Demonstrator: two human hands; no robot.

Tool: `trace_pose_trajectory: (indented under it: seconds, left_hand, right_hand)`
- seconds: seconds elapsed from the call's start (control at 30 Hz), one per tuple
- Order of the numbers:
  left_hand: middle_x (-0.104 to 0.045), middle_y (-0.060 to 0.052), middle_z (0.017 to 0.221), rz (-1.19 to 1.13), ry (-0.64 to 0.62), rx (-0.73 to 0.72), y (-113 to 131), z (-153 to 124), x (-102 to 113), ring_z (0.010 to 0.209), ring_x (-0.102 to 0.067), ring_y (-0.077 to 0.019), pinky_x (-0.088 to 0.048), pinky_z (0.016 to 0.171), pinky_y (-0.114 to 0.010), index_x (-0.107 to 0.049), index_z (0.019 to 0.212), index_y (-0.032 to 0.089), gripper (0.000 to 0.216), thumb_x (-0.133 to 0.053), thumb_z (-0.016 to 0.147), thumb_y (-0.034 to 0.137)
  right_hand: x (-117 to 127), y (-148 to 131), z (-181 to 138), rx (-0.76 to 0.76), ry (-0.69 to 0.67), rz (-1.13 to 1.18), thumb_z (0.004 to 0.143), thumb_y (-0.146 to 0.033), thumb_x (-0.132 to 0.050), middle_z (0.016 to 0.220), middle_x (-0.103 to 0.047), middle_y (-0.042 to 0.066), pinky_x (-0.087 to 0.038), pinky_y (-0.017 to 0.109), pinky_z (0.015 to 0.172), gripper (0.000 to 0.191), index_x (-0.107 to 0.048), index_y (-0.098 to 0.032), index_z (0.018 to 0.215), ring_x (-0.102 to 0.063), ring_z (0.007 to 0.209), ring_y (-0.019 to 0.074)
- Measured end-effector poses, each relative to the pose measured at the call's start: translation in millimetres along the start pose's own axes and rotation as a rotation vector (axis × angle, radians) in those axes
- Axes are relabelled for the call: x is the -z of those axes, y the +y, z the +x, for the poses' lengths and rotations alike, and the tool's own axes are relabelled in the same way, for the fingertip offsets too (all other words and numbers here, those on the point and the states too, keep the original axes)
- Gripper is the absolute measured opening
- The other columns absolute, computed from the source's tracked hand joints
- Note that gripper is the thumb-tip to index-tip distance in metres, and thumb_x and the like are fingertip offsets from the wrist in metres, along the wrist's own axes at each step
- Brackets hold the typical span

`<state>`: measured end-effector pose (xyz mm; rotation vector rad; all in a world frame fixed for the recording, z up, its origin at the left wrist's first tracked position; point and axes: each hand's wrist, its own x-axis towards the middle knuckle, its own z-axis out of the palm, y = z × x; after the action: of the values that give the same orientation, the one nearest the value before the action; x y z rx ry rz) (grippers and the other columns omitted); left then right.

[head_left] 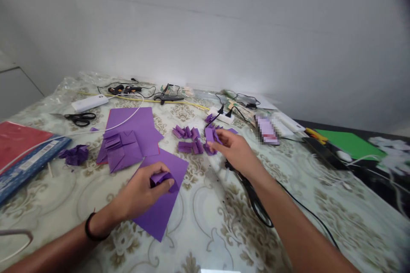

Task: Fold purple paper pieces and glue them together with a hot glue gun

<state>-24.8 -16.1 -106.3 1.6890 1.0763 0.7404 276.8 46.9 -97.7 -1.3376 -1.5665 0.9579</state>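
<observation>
My left hand (145,190) is closed on a curled piece of purple paper, held above a flat purple sheet (162,219). Between the thumb and fingers of my right hand (237,149) is a folded purple paper strip (210,135), at the right side of a cluster of small folded purple paper pieces (191,136). A folded purple paper packet (124,150) lies left of centre on larger purple sheets (136,120), which have a red edge showing beneath. Farther left is a crumpled purple paper (75,154).
Black scissors (81,118) lie at the left, near a white power bank (90,103) and a red and blue pack (28,158). A white power strip (221,115) with black plugs is behind my right hand. A glue gun (168,98), phone (267,130) and green sheet (349,144) lie around.
</observation>
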Motion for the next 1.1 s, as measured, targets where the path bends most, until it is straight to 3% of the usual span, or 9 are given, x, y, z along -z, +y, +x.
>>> trace_pose_trajectory:
  seconds: [0.13,0.37,0.5,0.57,0.67,0.73,0.83,0.97,1.1]
  left_hand:
    - [-0.076,-0.003,0.084,0.03,0.009,-0.046,-1.4,0.2,-3.5,0.08,-0.066,-0.0197,-0.049,0.075,-0.03,-0.073,0.083,0.02,0.022,-0.072,0.093,0.04]
    - [-0.081,-0.003,0.09,-0.033,0.08,-0.026,-10.0,5.9,-2.7,0.084,-0.075,-0.0212,-0.056,0.081,-0.031,-0.076,0.094,0.02,0.016,-0.079,0.084,0.032]
    - [-0.075,0.0,0.069,-0.096,0.115,0.002,-11.3,5.2,-1.1,0.063,-0.071,-0.0175,-0.054,0.067,-0.028,-0.072,0.084,0.019,0.02,-0.078,0.088,0.037]
    - [-0.075,0.0,0.07,-0.131,0.147,-0.005,-11.6,4.3,-1.3,0.065,-0.071,-0.0172,-0.054,0.068,-0.028,-0.072,0.083,0.019,0.023,-0.077,0.09,0.04]
    - [-0.079,-0.003,0.083,-0.179,0.182,-0.045,-11.9,2.6,-4.3,0.08,-0.073,-0.0191,-0.056,0.079,-0.03,-0.076,0.083,0.02,0.024,-0.08,0.089,0.043]
    - [-0.08,-0.004,0.091,-0.198,0.177,-0.071,-11.5,1.6,-7.4,0.09,-0.073,-0.0207,-0.057,0.087,-0.032,-0.08,0.084,0.021,0.023,-0.082,0.087,0.044]
    - [-0.082,-0.006,0.096,-0.21,0.115,-0.064,-10.9,0.5,-11.2,0.092,-0.074,-0.0211,-0.058,0.086,-0.032,-0.083,0.093,0.021,0.022,-0.079,0.091,0.043]
    - [-0.083,-0.007,0.089,-0.207,0.032,-0.009,-12.7,0.2,-13.1,0.08,-0.075,-0.0205,-0.059,0.074,-0.031,-0.081,0.099,0.017,0.024,-0.075,0.093,0.04]
    - [-0.082,-0.008,0.097,-0.153,0.011,-0.008,-13.7,0.2,-13.3,0.087,-0.075,-0.0219,-0.059,0.08,-0.031,-0.081,0.095,0.018,0.02,-0.078,0.091,0.038]
  right_hand:
    - [5.2,6.3,56.9,-0.006,-0.028,-0.132,0.105,-0.04,-0.072,0.13,-0.072,0.009,-0.065,0.046,0.092,0.035,-0.069,-0.018,0.131,-0.074,0.108,0.0247]
    - [-23.0,-14.1,101.3,0.074,0.026,-0.258,0.105,-0.04,-0.072,0.141,-0.068,0.011,-0.063,0.05,0.099,0.039,-0.066,-0.02,0.139,-0.071,0.118,0.0274]
    - [-38.4,-33.2,59.8,0.158,0.033,-0.224,0.104,-0.038,-0.072,0.147,-0.065,0.012,-0.057,0.055,0.109,0.036,-0.069,-0.021,0.135,-0.066,0.129,0.0298]
    - [-53.4,-39.3,17.6,0.159,-0.066,-0.183,0.1,-0.036,-0.074,0.128,-0.076,0.011,-0.056,0.048,0.109,0.018,-0.079,-0.024,0.114,-0.07,0.12,0.0287]
    - [-78.6,-42.1,-47.6,0.102,-0.254,-0.079,0.094,-0.04,-0.079,0.102,-0.083,0.004,-0.063,0.036,0.083,0.025,-0.079,-0.026,0.115,-0.078,0.091,0.0228]
    - [-88.7,-40.1,-77.4,0.046,-0.268,-0.035,0.094,-0.038,-0.077,0.087,-0.08,0.001,-0.06,0.031,0.073,0.016,-0.079,-0.024,0.103,-0.075,0.078,0.0197]
    - [-87.1,-34.2,-96.0,-0.028,-0.176,-0.008,0.097,-0.035,-0.07,0.07,-0.072,-0.002,-0.054,0.028,0.064,0.018,-0.074,-0.022,0.085,-0.067,0.065,0.0166]
    - [-70.4,-25.1,-100.4,-0.054,-0.07,0.005,0.095,-0.037,-0.07,0.068,-0.071,-0.002,-0.053,0.03,0.062,0.015,-0.078,-0.024,0.092,-0.066,0.061,0.018]
    - [-65.6,-15.9,-112.6,-0.012,0.039,-0.009,0.092,-0.036,-0.075,0.092,-0.079,0.005,-0.057,0.04,0.086,0.01,-0.078,-0.027,0.086,-0.074,0.089,0.0258]
